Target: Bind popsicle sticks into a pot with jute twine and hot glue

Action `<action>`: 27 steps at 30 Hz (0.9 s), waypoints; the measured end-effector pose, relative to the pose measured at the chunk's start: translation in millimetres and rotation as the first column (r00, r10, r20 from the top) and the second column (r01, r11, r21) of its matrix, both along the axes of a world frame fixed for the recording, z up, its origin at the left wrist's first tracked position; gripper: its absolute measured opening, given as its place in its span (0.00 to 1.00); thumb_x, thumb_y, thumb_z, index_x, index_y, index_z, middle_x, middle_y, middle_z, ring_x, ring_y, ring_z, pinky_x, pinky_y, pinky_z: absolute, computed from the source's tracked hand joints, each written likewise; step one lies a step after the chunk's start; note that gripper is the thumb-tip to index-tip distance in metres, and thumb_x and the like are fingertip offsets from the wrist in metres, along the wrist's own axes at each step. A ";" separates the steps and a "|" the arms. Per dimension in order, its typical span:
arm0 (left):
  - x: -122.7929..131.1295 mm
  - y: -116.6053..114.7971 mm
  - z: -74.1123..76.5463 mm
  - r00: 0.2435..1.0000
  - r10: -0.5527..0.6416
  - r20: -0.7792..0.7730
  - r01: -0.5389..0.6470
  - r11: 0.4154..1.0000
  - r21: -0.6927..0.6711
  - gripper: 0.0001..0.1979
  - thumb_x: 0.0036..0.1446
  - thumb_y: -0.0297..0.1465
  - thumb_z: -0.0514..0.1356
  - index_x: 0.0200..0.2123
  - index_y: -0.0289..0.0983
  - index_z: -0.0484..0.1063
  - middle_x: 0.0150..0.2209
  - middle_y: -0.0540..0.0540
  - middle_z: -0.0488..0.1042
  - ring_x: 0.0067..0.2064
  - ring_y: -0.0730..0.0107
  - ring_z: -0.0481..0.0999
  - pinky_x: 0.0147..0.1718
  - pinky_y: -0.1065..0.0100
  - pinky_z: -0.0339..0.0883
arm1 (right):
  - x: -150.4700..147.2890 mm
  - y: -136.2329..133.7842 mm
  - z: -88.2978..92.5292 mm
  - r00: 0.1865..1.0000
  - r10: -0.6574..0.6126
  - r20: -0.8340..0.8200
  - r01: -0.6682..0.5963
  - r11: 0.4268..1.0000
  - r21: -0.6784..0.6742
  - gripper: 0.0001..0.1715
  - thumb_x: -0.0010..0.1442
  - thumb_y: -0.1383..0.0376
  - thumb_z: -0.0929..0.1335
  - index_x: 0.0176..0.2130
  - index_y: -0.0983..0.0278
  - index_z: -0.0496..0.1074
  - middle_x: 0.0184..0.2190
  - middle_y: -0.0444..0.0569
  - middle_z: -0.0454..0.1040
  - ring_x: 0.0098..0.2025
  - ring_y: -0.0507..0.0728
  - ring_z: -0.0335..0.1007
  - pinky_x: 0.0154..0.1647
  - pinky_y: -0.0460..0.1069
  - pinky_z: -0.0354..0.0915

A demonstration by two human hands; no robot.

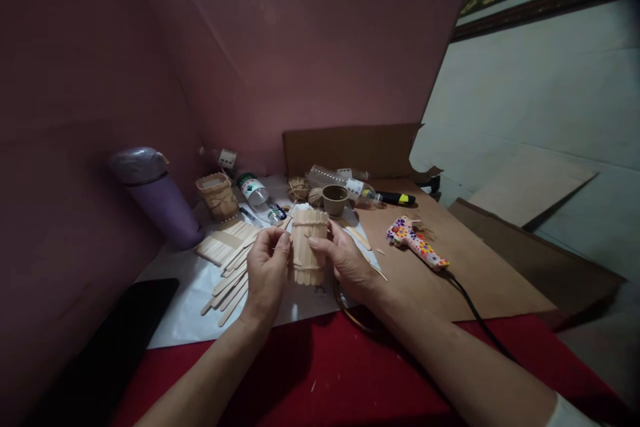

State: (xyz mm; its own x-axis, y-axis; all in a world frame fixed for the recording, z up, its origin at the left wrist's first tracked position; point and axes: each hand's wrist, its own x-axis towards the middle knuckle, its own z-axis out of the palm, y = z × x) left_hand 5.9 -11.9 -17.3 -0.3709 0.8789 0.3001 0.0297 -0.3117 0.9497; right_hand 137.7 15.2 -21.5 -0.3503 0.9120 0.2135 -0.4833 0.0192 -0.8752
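A small cup covered in upright wooden craft sticks (306,250) stands roughly upright in the air before me, with thin bands of twine around its upper and lower parts. My right hand (350,263) grips it from the right, thumb across the front. At its left side, my left hand (265,270) is closed in a pinch, thumb against forefinger; what it pinches is too small to make out. Loose craft sticks (235,283) lie fanned out left of my left hand, beside a banded bundle of sticks (220,247).
Behind are a stick-covered pot (217,197), plastic bottles (253,188), twine balls (299,188), a round bowl (335,200) and a yellow-black cutter (399,198). A flowered glue gun (417,243) with a cord lies on cardboard at right. A purple container (163,207) leans at left.
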 end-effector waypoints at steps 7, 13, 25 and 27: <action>-10.1 -2.9 17.8 0.981 -0.181 0.069 0.187 0.977 -0.099 0.11 0.42 0.34 0.69 0.28 0.35 0.75 0.26 0.49 0.73 0.28 0.72 0.70 0.28 0.70 0.64 | 3.7 2.5 4.8 0.999 -0.032 -0.009 0.031 0.998 -0.059 0.24 0.53 0.62 0.71 0.49 0.61 0.66 0.44 0.51 0.77 0.44 0.62 0.75 0.48 0.58 0.69; -16.1 0.3 17.1 0.965 -0.181 -0.192 0.156 0.978 -0.138 0.08 0.42 0.33 0.68 0.27 0.37 0.75 0.25 0.49 0.72 0.26 0.71 0.68 0.26 0.68 0.62 | 6.1 6.7 6.1 0.999 -0.041 -0.010 0.040 0.997 -0.072 0.25 0.52 0.60 0.71 0.50 0.61 0.67 0.44 0.51 0.77 0.45 0.62 0.73 0.46 0.58 0.69; -11.4 -5.4 22.6 0.700 -0.057 -0.711 0.185 0.977 0.104 0.06 0.53 0.27 0.59 0.25 0.40 0.69 0.28 0.48 0.71 0.35 0.63 0.67 0.37 0.62 0.61 | 6.8 9.7 1.1 1.000 0.003 -0.028 -0.005 0.997 -0.071 0.24 0.54 0.62 0.71 0.51 0.60 0.67 0.46 0.51 0.77 0.47 0.62 0.74 0.47 0.57 0.70; -11.5 -4.7 20.9 0.697 -0.072 -0.713 0.196 0.976 0.093 0.07 0.54 0.27 0.58 0.24 0.40 0.68 0.28 0.47 0.71 0.35 0.62 0.67 0.37 0.62 0.61 | 7.0 9.8 1.2 1.000 0.006 -0.020 -0.008 0.997 -0.071 0.24 0.54 0.62 0.71 0.51 0.60 0.67 0.47 0.51 0.77 0.48 0.62 0.74 0.48 0.57 0.70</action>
